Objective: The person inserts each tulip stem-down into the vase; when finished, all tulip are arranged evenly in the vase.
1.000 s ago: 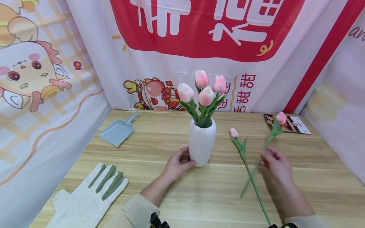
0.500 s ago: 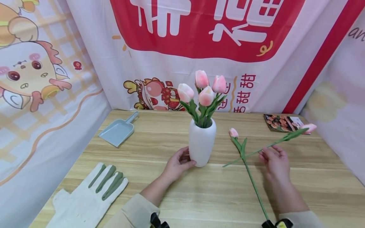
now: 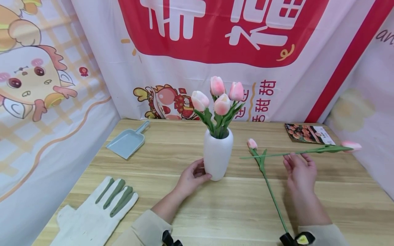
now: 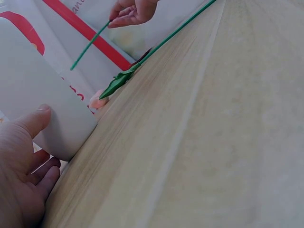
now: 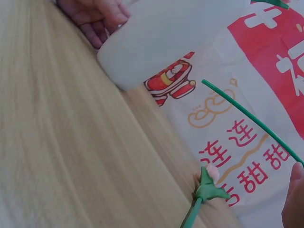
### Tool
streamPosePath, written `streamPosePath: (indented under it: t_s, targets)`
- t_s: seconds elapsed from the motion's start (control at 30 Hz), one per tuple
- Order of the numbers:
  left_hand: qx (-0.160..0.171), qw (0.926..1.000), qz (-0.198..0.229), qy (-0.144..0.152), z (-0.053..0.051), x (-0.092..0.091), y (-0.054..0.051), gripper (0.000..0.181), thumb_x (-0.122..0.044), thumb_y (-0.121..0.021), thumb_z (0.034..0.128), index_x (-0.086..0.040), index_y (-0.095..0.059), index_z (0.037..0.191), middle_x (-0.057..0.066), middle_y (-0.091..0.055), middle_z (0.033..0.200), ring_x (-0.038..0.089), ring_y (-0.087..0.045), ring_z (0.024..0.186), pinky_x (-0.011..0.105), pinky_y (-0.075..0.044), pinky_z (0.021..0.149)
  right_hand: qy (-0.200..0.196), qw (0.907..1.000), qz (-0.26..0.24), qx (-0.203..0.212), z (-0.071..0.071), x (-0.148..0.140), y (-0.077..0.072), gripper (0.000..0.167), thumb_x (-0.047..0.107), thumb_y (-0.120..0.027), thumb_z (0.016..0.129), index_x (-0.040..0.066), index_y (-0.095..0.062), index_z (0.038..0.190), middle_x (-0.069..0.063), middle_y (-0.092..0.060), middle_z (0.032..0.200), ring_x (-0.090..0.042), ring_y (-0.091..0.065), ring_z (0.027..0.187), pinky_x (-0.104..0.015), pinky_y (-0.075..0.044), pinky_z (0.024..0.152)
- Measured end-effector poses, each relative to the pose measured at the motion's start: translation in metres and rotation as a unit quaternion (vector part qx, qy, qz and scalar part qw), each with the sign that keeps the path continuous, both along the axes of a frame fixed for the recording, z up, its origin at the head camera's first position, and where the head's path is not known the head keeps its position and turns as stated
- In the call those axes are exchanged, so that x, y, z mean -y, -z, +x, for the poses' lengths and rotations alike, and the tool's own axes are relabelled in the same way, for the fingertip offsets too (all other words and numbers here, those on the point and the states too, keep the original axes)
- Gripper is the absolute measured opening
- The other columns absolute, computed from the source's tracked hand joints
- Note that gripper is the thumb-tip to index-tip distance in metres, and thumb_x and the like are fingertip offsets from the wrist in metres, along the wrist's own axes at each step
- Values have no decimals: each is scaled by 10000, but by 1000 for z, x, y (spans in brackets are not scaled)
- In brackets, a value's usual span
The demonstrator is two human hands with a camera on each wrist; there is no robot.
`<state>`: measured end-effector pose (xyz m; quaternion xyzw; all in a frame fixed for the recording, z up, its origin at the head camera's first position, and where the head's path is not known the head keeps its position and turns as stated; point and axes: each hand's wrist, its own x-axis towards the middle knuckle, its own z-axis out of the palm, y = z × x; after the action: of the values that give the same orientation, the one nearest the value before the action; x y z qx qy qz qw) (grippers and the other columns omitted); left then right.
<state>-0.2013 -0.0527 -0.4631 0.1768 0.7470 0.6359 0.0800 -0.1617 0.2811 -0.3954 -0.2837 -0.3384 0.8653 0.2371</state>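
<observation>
A white vase (image 3: 218,157) stands upright on the table with several pink tulips (image 3: 222,104) in it. Around its lower left side the left hand (image 3: 191,179) rests, thumb and fingers against the base; the left wrist view shows this hand (image 4: 23,166) touching the vase (image 4: 42,95). The right hand (image 3: 301,171) pinches a tulip stem (image 3: 274,155), held nearly level above the table, its pink bloom (image 3: 351,146) to the right and the cut end toward the vase. Beneath it another tulip (image 3: 271,188) lies on the table.
A light blue dustpan (image 3: 127,140) lies at the back left of the wooden table (image 3: 172,147). White and green gloves (image 3: 95,212) are at the front left. A printed card (image 3: 307,134) lies at the back right, near the held bloom. Printed cloths hang behind and beside the table.
The tulip in the right hand has turned from steeply slanted to nearly level, its bloom swinging right and its stem end swinging up toward the vase. The left hand and vase have stayed put.
</observation>
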Motion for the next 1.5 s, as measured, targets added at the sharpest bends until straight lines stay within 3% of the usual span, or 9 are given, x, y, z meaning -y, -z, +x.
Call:
streamPosePath:
  t_s: [0.33,0.57,0.73,0.87,1.07,1.37,1.5]
  targets:
    - [64,9999,83,-55,0,-1,0,579,-113,-746,867,-12,-502,1381,224,-605,1293,361,-610,1167,465,-514,1016,231,9990,-205,-333,1,6,-33,509,-20,-751,823,201,-407,1126,-43,-545,1064,-156,-685,740,-207,-582,593]
    - [106,9999,24,-67,0,-1,0,582,-122,-751,864,-32,-506,1384,207,-608,1298,350,-608,1174,458,-511,1023,172,9981,-185,-557,3,15,-58,522,27,-765,827,233,-432,1172,-11,-494,1214,-155,-677,785,-213,-579,595]
    - [57,10000,-16,-20,0,0,0,589,-146,-750,869,-34,-500,1389,204,-606,1299,345,-608,1175,448,-514,1020,231,9956,-200,-885,4,22,-75,447,29,-774,818,187,-509,1141,-29,-556,1156,-171,-690,750,-232,-593,582]
    - [47,10000,-16,-53,0,0,-1,581,-140,-750,868,-28,-505,1384,208,-612,1286,346,-613,1165,452,-517,1015,269,9907,-194,-1319,4,32,-85,398,-16,-759,816,137,-508,1085,-65,-606,1011,-190,-694,672,-251,-594,548]
    - [39,10000,-63,-48,0,0,0,581,-146,-746,873,-26,-502,1386,206,-612,1289,339,-614,1164,440,-521,1010,384,9811,14,-1895,3,52,-97,384,-96,-735,799,90,-498,1036,-94,-578,884,-204,-691,593,-259,-581,489]
    - [-1,9999,-104,-25,1,1,-2,592,-169,-749,873,-36,-499,1393,200,-612,1292,342,-612,1170,446,-518,1015,522,9597,932,-2599,2,78,-106,417,-79,-758,781,52,-509,1089,-104,-578,847,-211,-712,615,-244,-574,485]
    - [16,9999,-112,-37,0,1,-1,593,-168,-754,868,-46,-503,1391,194,-613,1293,338,-613,1170,448,-516,1016,552,9546,1559,-2478,2,84,-107,436,-12,-778,791,56,-502,1122,-100,-586,873,-194,-722,667,-241,-585,527]
